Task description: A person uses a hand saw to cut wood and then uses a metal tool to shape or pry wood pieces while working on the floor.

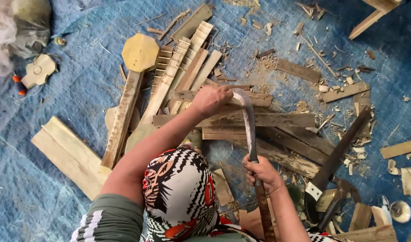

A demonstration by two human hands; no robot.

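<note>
A blue tarp [57, 107] covers the floor, seen from above, strewn with wood offcuts, chips and sawdust. In the middle lies a loose pile of wooden slats [187, 71], fanned out and pointing away from the person, with darker rough planks [277, 134] lying crosswise below them. A long curved blade [248, 121] runs almost straight away from the person, its long axis near vertical in the view, its hooked tip arching leftward at the far end. The right hand [261, 172] is closed in a fist around the wooden handle [263, 210], close to the body. The left hand [211, 99] is farther out, at the blade's tip, fingers curled down over the end of a flat plank [259, 120] that lies crosswise under the blade; so the blade spans the gap between the two hands. The blade looks grey, dull and worn. To the right, well apart, a handsaw [335, 154] lies diagonally. A patterned cloth [178, 192] covers the person's knee.
</note>
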